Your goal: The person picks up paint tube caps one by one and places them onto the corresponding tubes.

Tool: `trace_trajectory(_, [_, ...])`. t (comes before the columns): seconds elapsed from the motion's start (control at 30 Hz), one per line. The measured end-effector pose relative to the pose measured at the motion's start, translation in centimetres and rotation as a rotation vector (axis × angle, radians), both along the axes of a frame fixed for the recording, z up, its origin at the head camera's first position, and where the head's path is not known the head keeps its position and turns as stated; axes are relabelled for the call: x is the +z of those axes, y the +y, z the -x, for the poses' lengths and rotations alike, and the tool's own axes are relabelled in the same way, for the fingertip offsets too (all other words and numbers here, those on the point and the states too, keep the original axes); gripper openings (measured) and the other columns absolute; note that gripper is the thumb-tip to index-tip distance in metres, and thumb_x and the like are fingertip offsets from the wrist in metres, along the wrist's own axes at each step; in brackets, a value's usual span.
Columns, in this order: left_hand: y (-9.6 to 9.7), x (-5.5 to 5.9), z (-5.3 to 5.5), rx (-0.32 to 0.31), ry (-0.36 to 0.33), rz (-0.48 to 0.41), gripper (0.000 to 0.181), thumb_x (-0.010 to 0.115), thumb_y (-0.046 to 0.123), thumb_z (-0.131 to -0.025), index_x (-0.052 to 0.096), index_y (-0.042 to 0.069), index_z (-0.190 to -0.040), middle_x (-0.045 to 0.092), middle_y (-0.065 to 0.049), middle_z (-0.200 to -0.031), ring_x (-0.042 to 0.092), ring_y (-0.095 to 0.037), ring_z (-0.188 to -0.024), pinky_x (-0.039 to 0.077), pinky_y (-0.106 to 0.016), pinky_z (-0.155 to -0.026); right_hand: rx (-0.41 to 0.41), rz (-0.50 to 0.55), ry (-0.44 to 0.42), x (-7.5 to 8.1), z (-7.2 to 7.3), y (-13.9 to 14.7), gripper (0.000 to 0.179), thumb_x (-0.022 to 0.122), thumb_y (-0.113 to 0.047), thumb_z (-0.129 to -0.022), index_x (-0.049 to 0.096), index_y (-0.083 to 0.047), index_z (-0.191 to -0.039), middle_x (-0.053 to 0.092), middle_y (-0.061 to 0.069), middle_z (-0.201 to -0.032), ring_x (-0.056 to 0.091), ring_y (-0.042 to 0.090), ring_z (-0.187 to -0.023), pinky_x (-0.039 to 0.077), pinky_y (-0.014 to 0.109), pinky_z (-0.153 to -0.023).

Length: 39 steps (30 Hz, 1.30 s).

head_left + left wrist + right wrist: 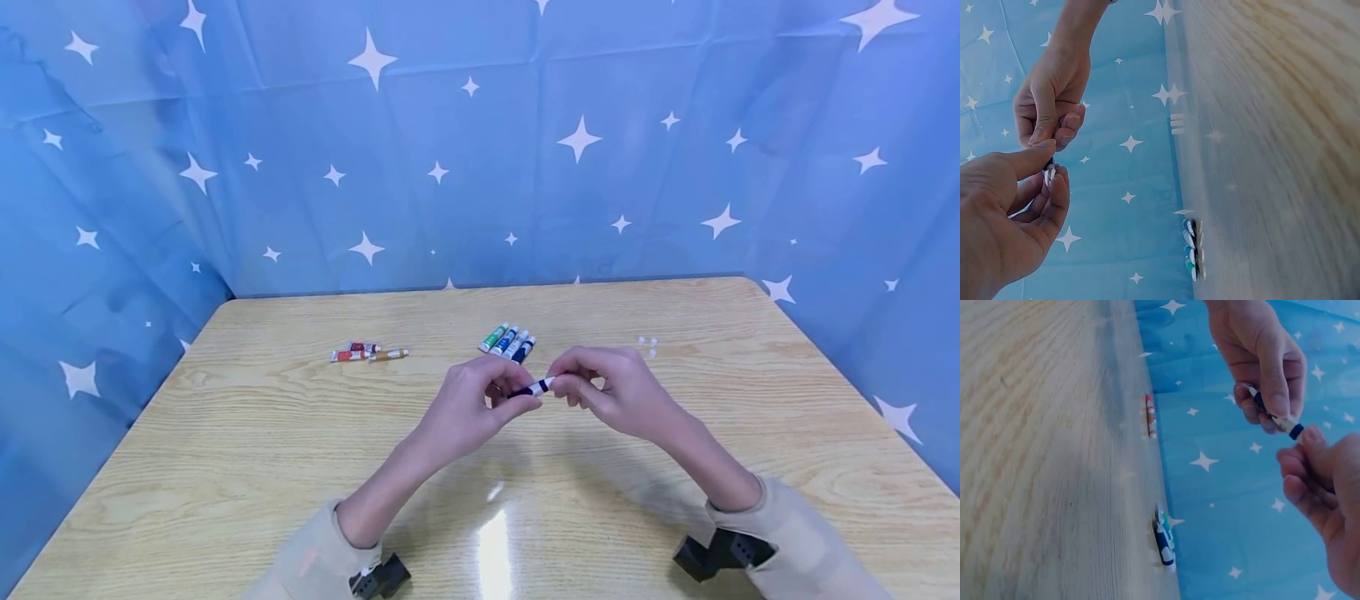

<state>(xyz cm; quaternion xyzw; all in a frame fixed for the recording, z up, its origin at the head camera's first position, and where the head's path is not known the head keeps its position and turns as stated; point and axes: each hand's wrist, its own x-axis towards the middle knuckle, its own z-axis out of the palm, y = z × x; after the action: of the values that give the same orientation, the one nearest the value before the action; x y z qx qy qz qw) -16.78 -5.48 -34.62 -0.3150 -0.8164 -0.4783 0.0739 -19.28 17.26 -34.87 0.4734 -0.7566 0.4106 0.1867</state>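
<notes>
Over the middle of the table, a dark navy and white paint tube is held between both hands. My left hand grips its body between thumb and fingers. The thumb and index finger of my right hand pinch the other end, and their tips hide part of it. In the right wrist view the tube slants, with its flat crimped end behind the left thumb. Just beyond the hands lies a row of several paint tubes, green, blue, pale and navy.
At the left of the table lie red and ochre paint tubes, close together. Several small whitish pieces sit to the right. Behind the wooden table hangs a blue cloth with white stars.
</notes>
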Motion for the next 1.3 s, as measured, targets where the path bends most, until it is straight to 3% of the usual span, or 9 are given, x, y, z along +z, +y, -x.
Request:
trace_trajectory(0.13, [0.1,0.1,-0.1,0.011,0.038,0.025,0.012,0.08,0.008,-0.087,0.072,0.005,-0.095,0.065,0.0,-0.084,0.058,-0.005,-0.07,0.053,-0.021,-0.061,-0.019,0.001,-0.006,0.0,-0.1,-0.1,0.013,0.071,0.004,-0.091,0.069,-0.009,-0.093,0.063,-0.005,-0.074,0.057,0.007,-0.056,0.047,0.016,-0.051])
trace_trajectory(0.33, [0.3,0.6,-0.1,0.003,0.075,0.072,0.011,0.078,0.009,-0.089,0.071,0.006,-0.097,0.062,0.001,-0.085,0.056,-0.007,-0.071,0.052,-0.02,-0.061,-0.061,-0.003,-0.032,0.3,-0.3,0.2,0.025,0.071,0.014,-0.085,0.069,-0.009,-0.094,0.063,-0.006,-0.075,0.056,0.007,-0.057,0.047,0.016,-0.052])
trace_trajectory(0.57, [0.2,1.3,0.3,-0.013,0.1,0.103,0.014,0.077,0.006,-0.09,0.072,0.003,-0.102,0.064,-0.003,-0.093,0.06,-0.011,-0.077,0.053,-0.018,-0.066,-0.098,0.001,-0.053,0.6,-0.1,0.6,0.025,0.07,0.015,-0.085,0.07,-0.008,-0.096,0.065,-0.006,-0.077,0.057,0.007,-0.058,0.048,0.018,-0.052])
trace_trajectory(0.83, [0.3,1.2,0.8,0.028,0.236,0.124,0.014,0.077,0.006,-0.089,0.075,0.006,-0.103,0.063,-0.003,-0.096,0.059,-0.01,-0.076,0.053,-0.019,-0.065,-0.107,0.018,-0.07,0.6,0.3,1.0,0.005,0.068,-0.002,-0.095,0.07,-0.005,-0.098,0.064,-0.007,-0.077,0.056,0.007,-0.058,0.047,0.018,-0.052])
trace_trajectory(0.97, [0.3,1.4,1.3,0.047,0.281,0.124,0.015,0.077,0.005,-0.089,0.076,0.004,-0.104,0.064,-0.004,-0.096,0.061,-0.011,-0.077,0.052,-0.015,-0.066,-0.111,0.045,-0.104,0.6,0.4,1.2,0.011,0.066,0.005,-0.094,0.069,-0.005,-0.1,0.062,-0.004,-0.077,0.056,0.01,-0.057,0.048,0.019,-0.052])
trace_trajectory(1.1, [0.3,1.4,1.8,0.055,0.279,0.099,0.017,0.078,0.003,-0.088,0.077,0.002,-0.104,0.066,-0.006,-0.096,0.061,-0.012,-0.075,0.052,-0.015,-0.065,-0.114,0.072,-0.144,0.7,0.3,1.2,0.018,0.063,0.01,-0.094,0.068,-0.004,-0.104,0.062,-0.004,-0.079,0.057,0.012,-0.058,0.049,0.022,-0.053])
trace_trajectory(1.3, [0.0,1.4,2.5,0.08,0.221,0.075,0.017,0.078,0.004,-0.088,0.076,0.001,-0.105,0.067,-0.006,-0.097,0.062,-0.011,-0.073,0.052,-0.016,-0.064,-0.134,0.07,-0.169,0.9,0.5,1.7,0.024,0.058,0.013,-0.095,0.067,-0.004,-0.109,0.065,-0.004,-0.084,0.059,0.009,-0.061,0.052,0.025,-0.054])
